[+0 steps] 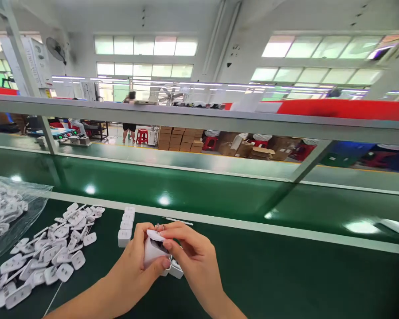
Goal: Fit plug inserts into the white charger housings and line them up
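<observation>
My left hand (133, 270) is closed around a white charger housing (152, 253), its top end tilted up and partly uncovered. Between the fingertips of my right hand (194, 254) is a white charger cover (155, 235) with metal prongs, held at an angle against the housing's opening. Fingers hide part of both pieces. Just below and behind my hands, another white housing (176, 269) shows in part on the table. A short row of white charger blocks (125, 238) stands to the left of my hands.
A loose pile of white covers with prongs (51, 253) spreads over the dark green table at left. Beyond it lies a clear plastic bag (6, 208) of similar parts. A green conveyor belt (199, 197) runs behind, under a metal frame (186, 116). A person (129, 124) stands far off.
</observation>
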Motion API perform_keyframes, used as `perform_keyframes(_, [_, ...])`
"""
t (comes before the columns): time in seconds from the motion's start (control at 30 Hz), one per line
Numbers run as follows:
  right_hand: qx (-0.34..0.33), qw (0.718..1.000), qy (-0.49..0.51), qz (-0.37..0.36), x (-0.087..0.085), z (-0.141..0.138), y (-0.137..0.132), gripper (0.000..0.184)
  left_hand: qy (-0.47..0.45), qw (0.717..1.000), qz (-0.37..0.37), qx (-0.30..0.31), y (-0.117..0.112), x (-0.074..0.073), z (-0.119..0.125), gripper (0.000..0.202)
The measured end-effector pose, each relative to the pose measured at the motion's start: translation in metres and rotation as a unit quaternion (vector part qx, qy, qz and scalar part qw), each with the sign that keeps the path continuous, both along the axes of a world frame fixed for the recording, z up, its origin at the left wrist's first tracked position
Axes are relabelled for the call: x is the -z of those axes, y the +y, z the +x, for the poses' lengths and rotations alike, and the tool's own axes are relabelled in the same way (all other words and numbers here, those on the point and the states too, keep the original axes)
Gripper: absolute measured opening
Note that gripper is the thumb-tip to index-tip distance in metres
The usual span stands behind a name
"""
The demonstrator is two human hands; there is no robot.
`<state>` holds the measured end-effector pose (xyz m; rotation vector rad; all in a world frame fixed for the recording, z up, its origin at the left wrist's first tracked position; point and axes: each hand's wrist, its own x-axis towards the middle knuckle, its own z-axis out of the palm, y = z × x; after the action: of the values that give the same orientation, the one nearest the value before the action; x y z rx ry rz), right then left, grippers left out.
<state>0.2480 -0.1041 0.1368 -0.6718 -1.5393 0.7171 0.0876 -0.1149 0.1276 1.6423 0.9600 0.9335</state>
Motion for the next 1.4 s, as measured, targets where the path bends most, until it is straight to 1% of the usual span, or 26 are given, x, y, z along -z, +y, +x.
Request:
perform_keyframes(0.07, [0.023,1.0,0.012,0.009,0.001,0.004,0.003,0.016,-0.027,0.999,0.004,-0.038,0.007,0.003,0.012,0.04])
perform_keyframes(0.17, [0.054,0.998,0.027,0.01,0.002,0.008,0.006,0.014,-0.07,0.995,0.019,-0.072,0.015,0.014,0.025,0.051])
perform_keyframes(0.27, [0.062,0.998,0.013,0.012,0.004,0.006,0.009,0.014,-0.079,0.992,0.033,-0.094,0.021,0.025,0.026,0.057])
perform_keyframes(0.37, [0.061,0.998,-0.01,0.024,0.007,0.003,0.014,0.016,-0.065,0.991,0.039,-0.114,0.025,0.032,0.019,0.054])
perform_keyframes(0.5, [0.044,0.997,-0.031,0.051,0.01,0.003,0.017,0.017,-0.044,0.99,0.069,-0.115,0.027,0.032,0.012,0.047])
perform_keyframes(0.57, [0.029,0.997,-0.047,0.061,0.011,0.005,0.016,0.018,-0.033,0.989,0.088,-0.11,0.026,0.03,0.011,0.042])
perform_keyframes(0.63, [0.021,0.994,-0.065,0.084,0.014,0.005,0.013,0.023,-0.038,0.991,0.087,-0.097,0.024,0.026,0.012,0.039])
perform_keyframes(0.7, [0.041,0.988,-0.087,0.122,0.02,-0.001,0.011,0.029,-0.077,0.992,0.049,-0.083,0.021,0.023,0.015,0.039])
perform_keyframes(0.77, [0.097,0.975,-0.117,0.164,0.029,-0.01,0.013,0.044,-0.137,0.988,-0.031,-0.07,0.018,0.02,0.019,0.042])
perform_keyframes(0.83, [0.164,0.955,-0.146,0.197,0.036,-0.018,0.018,0.057,-0.173,0.976,-0.117,-0.06,0.017,0.02,0.022,0.042])
perform_keyframes(0.87, [0.19,0.946,-0.156,0.211,0.039,-0.02,0.021,0.057,-0.172,0.974,-0.138,-0.057,0.017,0.021,0.023,0.042])
perform_keyframes(0.9, [0.205,0.939,-0.159,0.223,0.039,-0.021,0.023,0.056,-0.156,0.978,-0.132,-0.047,0.018,0.023,0.023,0.045])
perform_keyframes(0.93, [0.21,0.936,-0.158,0.233,0.039,-0.019,0.025,0.053,-0.127,0.987,-0.095,-0.03,0.019,0.025,0.022,0.051])
perform_keyframes(0.97, [0.205,0.937,-0.154,0.239,0.036,-0.016,0.026,0.051,-0.085,0.996,-0.031,-0.007,0.021,0.027,0.02,0.059])
perform_keyframes(1.0, [0.199,0.939,-0.146,0.241,0.032,-0.011,0.025,0.047,-0.037,0.998,0.055,0.009,0.023,0.028,0.019,0.068])
perform_keyframes(1.03, [0.191,0.941,-0.141,0.24,0.028,-0.005,0.022,0.044,0.013,0.989,0.149,0.015,0.024,0.027,0.017,0.075])
perform_keyframes(1.07, [0.182,0.945,-0.138,0.236,0.023,0.0,0.019,0.04,0.062,0.969,0.238,0.007,0.025,0.026,0.016,0.079])
perform_keyframes(1.1, [0.175,0.948,-0.135,0.23,0.019,0.005,0.015,0.037,0.107,0.944,0.311,-0.01,0.025,0.023,0.015,0.078])
perform_keyframes(1.13, [0.167,0.951,-0.131,0.225,0.015,0.008,0.011,0.035,0.143,0.919,0.367,-0.03,0.024,0.018,0.014,0.073])
perform_keyframes(1.17, [0.157,0.954,-0.126,0.221,0.012,0.01,0.008,0.034,0.17,0.897,0.407,-0.042,0.023,0.013,0.013,0.067])
perform_keyframes(1.23, [0.128,0.962,-0.122,0.209,0.009,0.009,0.003,0.034,0.205,0.866,0.454,-0.048,0.02,0.004,0.011,0.051])
perform_keyframes(1.3, [0.1,0.968,-0.128,0.191,0.008,0.006,0.003,0.035,0.211,0.845,0.488,-0.053,0.018,-0.003,0.008,0.04])
perform_keyframes(1.4, [0.091,0.972,-0.131,0.172,0.009,0.001,0.005,0.043,0.202,0.819,0.532,-0.073,0.018,-0.006,0.004,0.035])
